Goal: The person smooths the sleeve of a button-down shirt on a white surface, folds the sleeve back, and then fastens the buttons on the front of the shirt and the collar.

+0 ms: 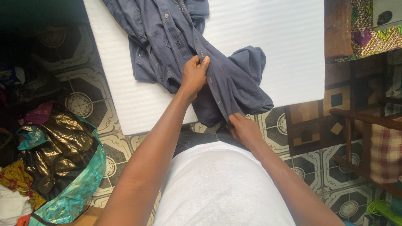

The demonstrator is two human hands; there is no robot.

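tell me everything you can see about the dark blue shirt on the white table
The dark blue shirt is a button-front garment of woven, cotton-like cloth, with small pale buttons along its placket. It lies rumpled and partly bunched on the white table, its lower end hanging over the near edge. A sleeve or fold is heaped at the right. The left hand pinches the front edge mid-way, while the right hand grips the hem below the table edge. It looks creased and unfolded.
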